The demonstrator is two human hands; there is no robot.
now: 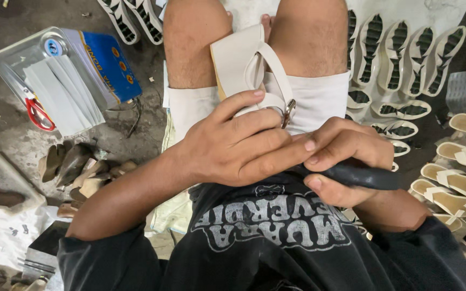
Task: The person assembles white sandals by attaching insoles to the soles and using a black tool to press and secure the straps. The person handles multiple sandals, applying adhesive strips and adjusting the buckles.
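Observation:
A cream sandal [239, 64] with straps and a metal buckle [288, 112] lies on my lap between my bare knees. My left hand [233, 144] grips its near end, thumb on the strap by the buckle. My right hand [346, 161] is curled round a black tool handle [368, 177] that points right, its fingertips meeting the left hand's fingers. The tool's working end is hidden under my hands.
A blue and silver tin [106, 64] lies on the floor at left with white strips and red-handled scissors [39, 114]. Brown heels [74, 167] lie below it. Rows of soles [400, 59] and finished cream sandals [459, 178] fill the right side.

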